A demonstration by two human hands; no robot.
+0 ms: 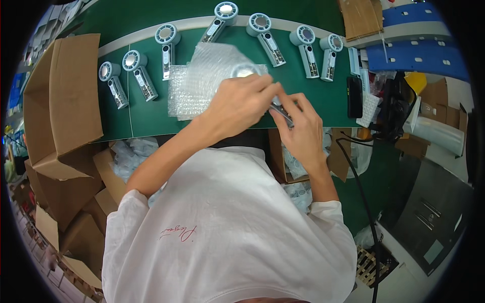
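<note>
My left hand [243,105] is closed at the edge of a clear bubble-wrap bag [209,63], which is raised and slightly blurred. Round the handle of a light-blue and silver handheld fan [284,115] the fingers of my right hand [302,121] are closed. That fan's round head shows at the bag's edge, partly covered by my left hand; whether it lies inside the bag cannot be made out. More bubble-wrap bags [178,96] lie flat on the green table under the raised one.
Several similar fans, such as one at the left [113,85] and one at the right [305,51], lie in an arc along the table [333,108]. A black phone-like device [354,97] lies at the right edge. Cardboard boxes [76,96] stand left; a black cable [361,187] hangs right.
</note>
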